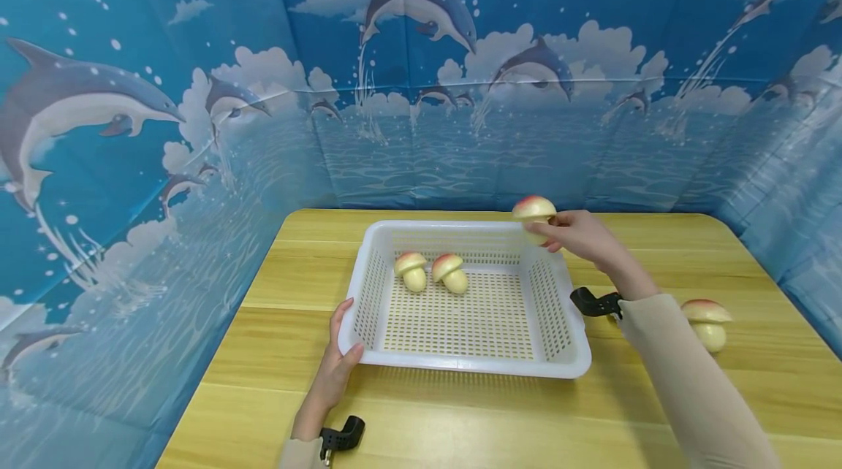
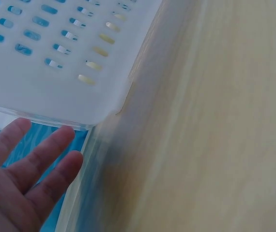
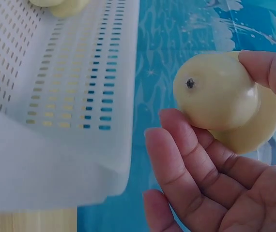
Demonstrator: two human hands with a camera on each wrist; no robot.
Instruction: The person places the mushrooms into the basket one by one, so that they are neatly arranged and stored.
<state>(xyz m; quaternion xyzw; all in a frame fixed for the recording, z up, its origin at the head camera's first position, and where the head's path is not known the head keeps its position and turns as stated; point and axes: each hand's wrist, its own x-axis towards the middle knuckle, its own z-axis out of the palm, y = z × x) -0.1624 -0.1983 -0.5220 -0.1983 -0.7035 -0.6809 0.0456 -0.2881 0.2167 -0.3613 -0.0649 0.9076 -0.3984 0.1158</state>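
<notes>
A white perforated basket (image 1: pixel 572 352) stands on the wooden table (image 1: pixel 658 396). Two toy mushrooms (image 1: pixel 413 270) (image 1: pixel 450 272) with pink-cream caps lie inside it toward the far left. My right hand (image 1: pixel 574 234) grips a third toy mushroom (image 1: pixel 534 216) over the basket's far right corner; the right wrist view shows its pale stem (image 3: pixel 215 92) between my fingers (image 3: pixel 191 154). My left hand (image 1: pixel 338 359) rests against the basket's near left corner, thumb on the rim, fingers (image 2: pixel 41 164) straight beside the basket wall (image 2: pixel 55 87).
A fourth toy mushroom (image 1: pixel 707 321) lies on the table right of my right forearm. Blue dolphin-print cloth (image 1: pixel 164 126) walls the table on three sides. Black wrist-camera mounts (image 1: pixel 595 303) (image 1: pixel 343 436) sit on both wrists.
</notes>
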